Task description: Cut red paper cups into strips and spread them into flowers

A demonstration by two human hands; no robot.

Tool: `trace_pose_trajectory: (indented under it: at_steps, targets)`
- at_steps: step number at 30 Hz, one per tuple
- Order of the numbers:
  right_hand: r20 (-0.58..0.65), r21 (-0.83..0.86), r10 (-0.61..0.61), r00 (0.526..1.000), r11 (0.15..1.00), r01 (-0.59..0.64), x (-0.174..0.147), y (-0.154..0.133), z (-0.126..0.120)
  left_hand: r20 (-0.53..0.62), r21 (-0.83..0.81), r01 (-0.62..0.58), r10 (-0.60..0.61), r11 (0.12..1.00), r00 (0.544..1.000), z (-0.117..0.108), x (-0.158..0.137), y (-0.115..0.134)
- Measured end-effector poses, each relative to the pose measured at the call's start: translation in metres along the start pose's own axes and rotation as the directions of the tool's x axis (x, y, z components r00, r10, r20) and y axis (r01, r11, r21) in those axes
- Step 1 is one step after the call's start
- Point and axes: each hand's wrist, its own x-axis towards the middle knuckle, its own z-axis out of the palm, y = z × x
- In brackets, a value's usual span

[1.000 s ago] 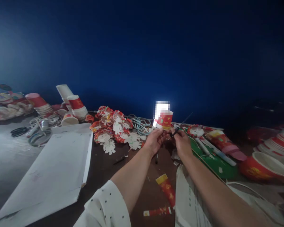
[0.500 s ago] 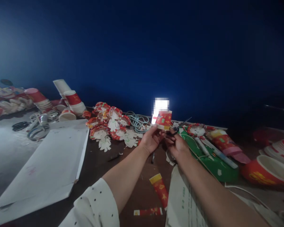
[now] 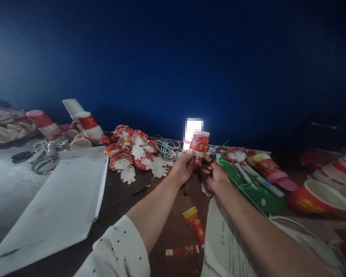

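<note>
My left hand (image 3: 184,165) is closed on the lower edge of a red paper cup (image 3: 200,144) with yellow and green print, raised above the table's far side. Close beside it, my right hand (image 3: 216,176) grips dark-handled scissors (image 3: 210,158), their blades pointing up and away to the right, clear of the cup. Both sets of fingers meet just under the cup, so part of its base is hidden. On the dark table nearer me lie two red cut strips, one wide with a yellow end (image 3: 195,226) and one narrow (image 3: 182,251).
Left lie a large white board (image 3: 56,192), stacked paper cups (image 3: 89,125) and a pile of red-and-white paper figures (image 3: 132,148). To the right are a green sheet (image 3: 266,198) with markers, a red paper bowl (image 3: 320,198) and a printed white sack (image 3: 219,246). A bright pixelated patch stands behind the cup.
The cup has turned and tipped slightly in my left hand, so its rim looks rounder. My right hand keeps the scissors. The whole view has shifted a little.
</note>
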Motion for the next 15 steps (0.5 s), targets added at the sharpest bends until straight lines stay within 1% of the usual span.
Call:
trace_pose_trajectory:
  at_steps: [2,7,10,15]
  targets:
    - [0.002,-0.001,0.004,1.000,1.000,-0.004,-0.0003,-0.0009,0.0003,-0.004,-0.013,0.007,-0.007,1.000,1.000,0.0005,-0.0006,0.0001]
    - [0.007,-0.052,-0.066,0.998,0.996,0.067,-0.0010,-0.0014,0.0015,0.007,-0.005,0.030,-0.030,1.000,1.000,-0.0002,-0.0009,0.0009]
    - [-0.009,-0.062,-0.090,0.996,0.994,0.089,-0.0025,-0.0013,0.0031,-0.011,0.003,0.015,-0.015,1.000,1.000,-0.0012,-0.0006,0.0006]
    - [-0.047,-0.040,-0.088,0.995,0.996,0.086,-0.0054,-0.0010,0.0069,-0.065,-0.043,0.012,-0.015,0.999,0.998,-0.0021,0.0007,0.0019]
